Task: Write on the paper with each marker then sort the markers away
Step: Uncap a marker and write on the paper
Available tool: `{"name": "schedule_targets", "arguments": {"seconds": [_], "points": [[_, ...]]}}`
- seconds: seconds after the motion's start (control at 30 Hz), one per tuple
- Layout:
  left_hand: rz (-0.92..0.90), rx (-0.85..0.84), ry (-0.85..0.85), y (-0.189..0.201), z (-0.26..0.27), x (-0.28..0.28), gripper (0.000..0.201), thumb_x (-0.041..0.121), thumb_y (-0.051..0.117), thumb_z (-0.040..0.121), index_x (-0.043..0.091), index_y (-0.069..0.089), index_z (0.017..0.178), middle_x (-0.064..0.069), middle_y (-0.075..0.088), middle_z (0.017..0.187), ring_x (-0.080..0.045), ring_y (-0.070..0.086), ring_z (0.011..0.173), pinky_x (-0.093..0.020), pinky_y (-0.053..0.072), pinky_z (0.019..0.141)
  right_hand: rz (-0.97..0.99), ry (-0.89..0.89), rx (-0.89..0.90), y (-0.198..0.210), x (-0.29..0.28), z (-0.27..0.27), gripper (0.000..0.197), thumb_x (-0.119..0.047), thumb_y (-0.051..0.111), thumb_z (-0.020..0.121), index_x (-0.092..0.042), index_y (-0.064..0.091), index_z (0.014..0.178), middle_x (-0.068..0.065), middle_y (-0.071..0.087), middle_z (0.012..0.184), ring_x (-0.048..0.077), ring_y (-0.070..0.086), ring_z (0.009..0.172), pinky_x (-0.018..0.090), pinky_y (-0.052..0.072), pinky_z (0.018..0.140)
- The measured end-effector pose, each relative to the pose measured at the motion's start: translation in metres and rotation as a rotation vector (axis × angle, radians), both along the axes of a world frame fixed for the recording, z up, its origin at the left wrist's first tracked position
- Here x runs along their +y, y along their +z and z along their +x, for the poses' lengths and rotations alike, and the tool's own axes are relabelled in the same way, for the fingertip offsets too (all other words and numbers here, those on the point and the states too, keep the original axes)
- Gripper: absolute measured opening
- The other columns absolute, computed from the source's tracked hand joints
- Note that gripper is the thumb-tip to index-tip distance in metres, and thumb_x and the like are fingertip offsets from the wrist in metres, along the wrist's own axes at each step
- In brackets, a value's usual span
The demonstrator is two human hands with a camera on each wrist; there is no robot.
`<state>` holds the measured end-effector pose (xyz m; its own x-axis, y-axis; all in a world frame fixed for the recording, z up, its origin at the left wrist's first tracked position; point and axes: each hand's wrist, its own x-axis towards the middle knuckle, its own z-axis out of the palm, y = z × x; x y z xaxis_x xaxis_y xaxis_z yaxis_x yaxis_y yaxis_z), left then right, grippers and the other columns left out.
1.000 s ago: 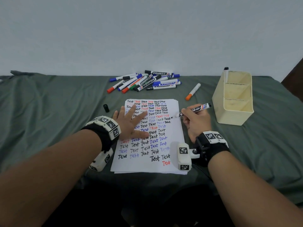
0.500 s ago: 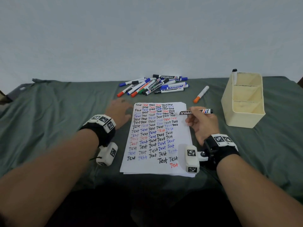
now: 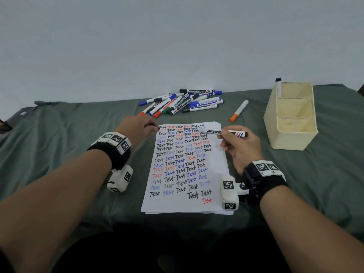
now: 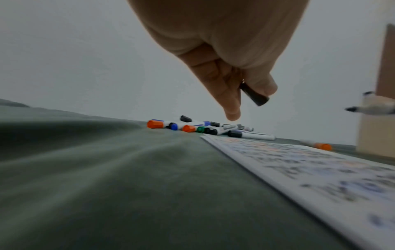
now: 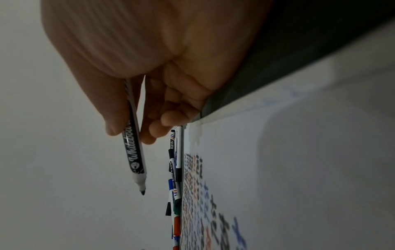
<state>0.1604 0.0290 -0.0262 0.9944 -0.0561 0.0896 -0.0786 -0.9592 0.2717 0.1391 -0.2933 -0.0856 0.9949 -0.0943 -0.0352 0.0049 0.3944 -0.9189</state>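
Note:
The paper (image 3: 214, 168), covered in rows of "Test", lies on the green cloth (image 3: 65, 154). My right hand (image 3: 239, 148) grips an uncapped black marker (image 3: 224, 133) (image 5: 134, 152) level above the paper's top right, tip pointing left. My left hand (image 3: 137, 128) hovers by the paper's top left corner and pinches the black cap (image 4: 254, 94) between thumb and fingers, clear of the cloth. A pile of capped markers (image 3: 183, 102) (image 4: 205, 129) lies behind the paper.
An orange-capped marker (image 3: 238, 111) lies alone right of the pile. A cream three-compartment box (image 3: 291, 119) stands at the right, with one black-capped marker (image 3: 278, 86) upright in its far compartment. A pale wall rises behind the cloth.
My left hand left the paper, moved to the black cap on the cloth and picked it up. My right hand swung the marker level and lifted its tip off the paper.

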Motion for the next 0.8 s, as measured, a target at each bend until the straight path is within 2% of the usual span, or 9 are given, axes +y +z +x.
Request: {"name": "schedule_targets", "arguments": {"seconds": [0.13, 0.27, 0.43, 0.53, 0.63, 0.73, 0.8], "points": [[-0.139, -0.020, -0.100, 0.000, 0.001, -0.033, 0.005, 0.037, 0.058, 0.099, 0.034, 0.062, 0.097, 0.015, 0.071, 0.086, 0.005, 0.067, 0.072, -0.033, 0.059, 0.077, -0.008, 0.015, -0.005, -0.001, 0.001, 0.000, 0.014, 0.001, 0.076, 0.085, -0.003, 0.072, 0.097, 0.024, 0.075, 0.089, 0.021, 0.061, 0.057, 0.027, 0.049, 0.054], [-0.225, -0.003, -0.139, -0.001, 0.003, -0.057, 0.010, 0.035, 0.054, 0.102, 0.028, 0.059, 0.107, 0.010, 0.072, 0.086, 0.001, 0.070, 0.077, -0.039, 0.061, 0.077, 0.023, 0.019, -0.018, -0.002, 0.000, 0.000, 0.012, 0.000, 0.077, 0.085, -0.004, 0.072, 0.095, 0.025, 0.074, 0.089, 0.022, 0.062, 0.057, 0.026, 0.050, 0.053], [-0.195, 0.007, -0.198, 0.002, 0.002, -0.074, 0.010, 0.039, 0.051, 0.102, 0.031, 0.056, 0.105, 0.014, 0.070, 0.083, 0.011, 0.065, 0.077, -0.025, 0.055, 0.069, 0.053, 0.026, -0.032, -0.002, -0.001, -0.001, 0.010, -0.001, 0.076, 0.085, -0.006, 0.074, 0.094, 0.025, 0.075, 0.090, 0.022, 0.062, 0.058, 0.026, 0.050, 0.054], [-0.192, 0.034, -0.234, 0.005, -0.001, -0.085, 0.013, 0.037, 0.052, 0.102, 0.026, 0.057, 0.107, 0.010, 0.071, 0.087, 0.004, 0.067, 0.079, -0.027, 0.055, 0.072, 0.044, 0.031, -0.031, -0.001, -0.001, -0.001, 0.011, -0.001, 0.077, 0.085, -0.007, 0.074, 0.094, 0.024, 0.075, 0.090, 0.022, 0.063, 0.058, 0.026, 0.050, 0.054], [-0.217, 0.065, -0.259, 0.006, -0.006, -0.099, 0.004, 0.033, 0.055, 0.102, 0.029, 0.056, 0.100, 0.007, 0.072, 0.087, -0.004, 0.068, 0.081, -0.031, 0.055, 0.075, 0.027, 0.044, -0.033, -0.001, 0.001, -0.002, 0.013, -0.001, 0.077, 0.084, -0.005, 0.073, 0.095, 0.025, 0.075, 0.090, 0.022, 0.062, 0.059, 0.026, 0.049, 0.054], [-0.285, 0.069, -0.235, 0.004, -0.008, -0.111, 0.007, 0.027, 0.054, 0.102, 0.024, 0.057, 0.098, 0.008, 0.069, 0.084, -0.005, 0.069, 0.075, -0.033, 0.058, 0.071, 0.035, 0.041, -0.025, -0.001, 0.001, -0.002, 0.015, -0.001, 0.077, 0.083, -0.004, 0.071, 0.097, 0.024, 0.075, 0.089, 0.022, 0.062, 0.060, 0.027, 0.050, 0.055], [-0.292, 0.073, -0.197, 0.003, -0.008, -0.116, 0.009, 0.026, 0.053, 0.102, 0.019, 0.057, 0.099, 0.004, 0.068, 0.085, -0.011, 0.068, 0.074, -0.035, 0.056, 0.065, 0.030, 0.038, -0.012, -0.001, 0.000, -0.002, 0.020, -0.001, 0.079, 0.082, -0.002, 0.071, 0.101, 0.024, 0.075, 0.090, 0.022, 0.063, 0.061, 0.028, 0.051, 0.057]]}}
